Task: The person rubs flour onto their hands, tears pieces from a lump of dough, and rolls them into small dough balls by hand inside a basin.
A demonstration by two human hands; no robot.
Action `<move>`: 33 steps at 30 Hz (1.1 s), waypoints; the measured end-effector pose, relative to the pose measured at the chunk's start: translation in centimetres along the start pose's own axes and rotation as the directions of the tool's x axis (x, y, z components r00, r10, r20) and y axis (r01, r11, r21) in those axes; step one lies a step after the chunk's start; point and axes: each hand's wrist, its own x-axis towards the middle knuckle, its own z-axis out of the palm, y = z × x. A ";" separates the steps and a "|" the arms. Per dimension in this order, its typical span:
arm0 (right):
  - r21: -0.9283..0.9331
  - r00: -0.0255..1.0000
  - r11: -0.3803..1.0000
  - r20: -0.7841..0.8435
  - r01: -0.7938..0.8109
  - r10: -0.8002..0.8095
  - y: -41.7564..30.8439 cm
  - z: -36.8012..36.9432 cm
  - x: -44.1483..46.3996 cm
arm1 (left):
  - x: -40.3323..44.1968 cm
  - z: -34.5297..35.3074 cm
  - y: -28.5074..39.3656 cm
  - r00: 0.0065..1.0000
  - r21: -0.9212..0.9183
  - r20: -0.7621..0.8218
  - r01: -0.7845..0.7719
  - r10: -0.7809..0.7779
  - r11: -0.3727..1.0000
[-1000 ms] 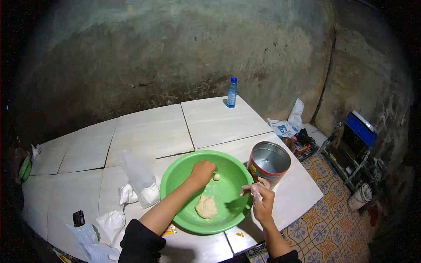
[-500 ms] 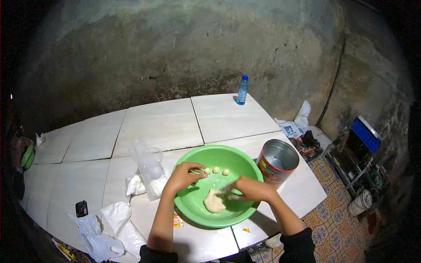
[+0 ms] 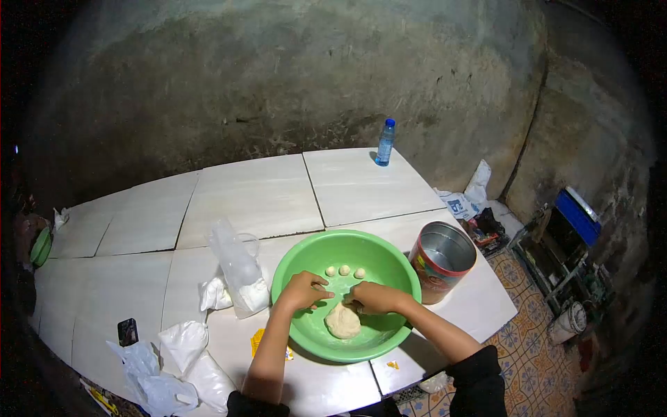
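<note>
A green plastic basin [image 3: 399,274] holds a pale lump of dough [image 3: 342,322] and three small dough balls [image 3: 344,270] in a row toward its far side. My right hand [image 3: 376,298] has its fingers curled down at the upper right edge of the lump, pinching dough there; the fingertips are partly hidden. Inside the basin's left part hovers my left hand [image 3: 304,290], its fingers bent but apart with nothing between them. It is close to the lump's upper left, below the dough balls.
Right of the basin stands an open metal tin [image 3: 442,260]. Bags of white powder [image 3: 186,344] and a clear plastic jug [image 3: 236,254] are at left, beside a phone [image 3: 128,332]. A blue bottle [image 3: 385,142] stands at the table's far corner.
My left hand has moved down, away from the dough balls toward the lump. My right hand has shifted left and closed its fingers at the lump's upper edge.
</note>
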 end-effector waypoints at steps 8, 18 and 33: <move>0.123 0.990 0.984 0.041 0.127 -0.133 0.1 -2.3 -0.9 | -0.2 0.0 0.0 1.000 0.083 0.024 -0.017 0.015 0.996; 0.246 0.977 0.964 0.158 0.104 -0.146 0.6 -1.3 0.5 | 0.3 0.2 -0.7 0.998 0.058 0.018 -0.063 0.062 0.996; 0.130 0.971 0.981 -0.213 0.143 -0.113 -2.1 -2.5 -1.0 | -1.9 0.0 3.0 0.872 0.178 0.455 -0.290 0.183 0.940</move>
